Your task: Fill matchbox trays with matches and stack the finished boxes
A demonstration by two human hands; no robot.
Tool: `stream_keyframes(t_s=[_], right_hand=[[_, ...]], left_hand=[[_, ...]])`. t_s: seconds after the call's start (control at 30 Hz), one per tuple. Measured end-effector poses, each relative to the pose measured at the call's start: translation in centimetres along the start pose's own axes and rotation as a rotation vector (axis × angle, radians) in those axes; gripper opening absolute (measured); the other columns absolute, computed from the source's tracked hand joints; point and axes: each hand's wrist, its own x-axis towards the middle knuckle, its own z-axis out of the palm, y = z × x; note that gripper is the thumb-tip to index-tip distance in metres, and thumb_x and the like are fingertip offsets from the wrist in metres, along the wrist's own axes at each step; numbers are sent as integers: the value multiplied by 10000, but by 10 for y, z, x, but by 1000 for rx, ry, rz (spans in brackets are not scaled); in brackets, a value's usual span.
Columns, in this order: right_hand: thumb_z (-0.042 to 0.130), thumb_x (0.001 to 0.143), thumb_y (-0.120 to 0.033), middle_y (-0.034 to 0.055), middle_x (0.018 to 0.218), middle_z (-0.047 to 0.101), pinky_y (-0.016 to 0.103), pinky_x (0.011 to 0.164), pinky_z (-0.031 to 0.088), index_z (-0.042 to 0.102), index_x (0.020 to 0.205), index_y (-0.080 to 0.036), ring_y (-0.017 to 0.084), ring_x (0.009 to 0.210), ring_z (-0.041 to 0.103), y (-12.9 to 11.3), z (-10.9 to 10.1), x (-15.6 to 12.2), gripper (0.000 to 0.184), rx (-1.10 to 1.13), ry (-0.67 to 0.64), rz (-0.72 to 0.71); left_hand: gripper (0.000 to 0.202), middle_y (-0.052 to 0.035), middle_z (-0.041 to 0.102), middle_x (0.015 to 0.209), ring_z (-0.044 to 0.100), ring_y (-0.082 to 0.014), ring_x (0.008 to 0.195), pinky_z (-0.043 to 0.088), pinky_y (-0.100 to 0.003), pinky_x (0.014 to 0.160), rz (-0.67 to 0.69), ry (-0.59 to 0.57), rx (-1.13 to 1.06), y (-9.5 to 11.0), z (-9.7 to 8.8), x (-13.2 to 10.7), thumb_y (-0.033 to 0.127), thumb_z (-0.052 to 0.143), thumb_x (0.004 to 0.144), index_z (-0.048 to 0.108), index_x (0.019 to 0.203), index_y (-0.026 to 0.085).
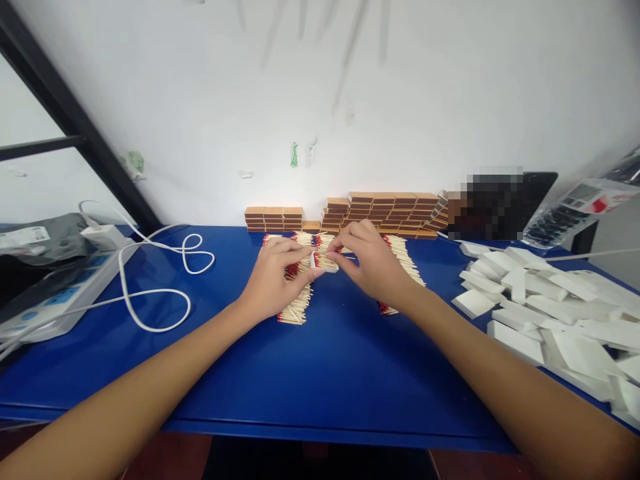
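Observation:
My left hand [274,280] grips a small white matchbox tray [331,269] between thumb and fingers. Red-tipped matches lie inside the tray. At the tray's right end, the fingers of my right hand [373,261] are pinched together on matches, whose pale sticks [349,257] poke out by the fingertips; how many is hidden. Below and behind my left hand lies a row of loose matches [295,311]. Another row of matches [406,259] spreads behind my right hand, partly covered by it. More matches [303,237] lie between the hands and the wall.
Brown matchboxes stand stacked along the wall, a low stack [274,219] and a longer one [393,208]. White empty trays [537,293] are heaped at right. A dark flat device [541,200] and a plastic bag [565,210] lean behind. A power strip [60,303] and white cable [123,280] lie left.

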Motion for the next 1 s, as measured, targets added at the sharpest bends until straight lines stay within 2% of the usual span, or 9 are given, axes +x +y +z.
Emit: stream_keyframes(t_s=[0.27, 0.47, 0.57, 0.67, 0.83, 1.0], right_hand=[[560, 1090, -280, 84, 963, 675, 451, 874, 453, 632, 958, -250, 274, 953, 558, -3, -8, 3, 153, 22, 18, 25], [638, 1034, -258, 64, 927, 673, 395, 776, 453, 645, 942, -249, 251, 903, 585, 1, -14, 4, 93, 52, -34, 39], [647, 1022, -242, 62, 932, 672, 380, 754, 453, 647, 934, -244, 240, 884, 591, 1, -13, 3, 88, 66, -53, 61], [650, 1017, -231, 59, 920, 664, 375, 754, 455, 651, 928, -238, 232, 870, 595, 1, -10, 3, 89, 81, -75, 76], [627, 1024, -231, 62, 926, 664, 380, 763, 463, 629, 918, -238, 238, 894, 601, 0, -8, 2, 107, 120, -89, 108], [605, 1042, -222, 77, 969, 671, 394, 809, 464, 608, 936, -230, 248, 946, 608, -1, -5, 1, 106, 99, -89, 103]], left_hand=[[323, -79, 812, 1118, 688, -275, 1055, 539, -475, 1003, -40, -6, -17, 2, -1, 1, 472, 798, 987, 832, 1222, 253], [297, -74, 832, 1159, 740, -274, 1066, 541, -496, 1046, -128, 37, -101, -5, 4, -1, 435, 808, 983, 833, 1204, 238], [289, -71, 832, 1164, 744, -271, 1060, 548, -495, 1037, -123, 34, -128, -5, 4, -1, 420, 807, 986, 830, 1213, 243], [333, -74, 827, 1196, 736, -274, 1098, 542, -500, 1058, -79, 20, -150, -5, 4, -1, 407, 824, 976, 814, 1264, 240], [364, -75, 815, 1266, 721, -292, 1197, 537, -526, 1104, -123, 10, -183, -5, 7, -4, 420, 836, 963, 808, 1287, 258], [360, -80, 818, 1250, 730, -290, 1171, 548, -524, 1091, -118, 19, -180, -5, 6, -4, 427, 837, 961, 814, 1275, 252]])
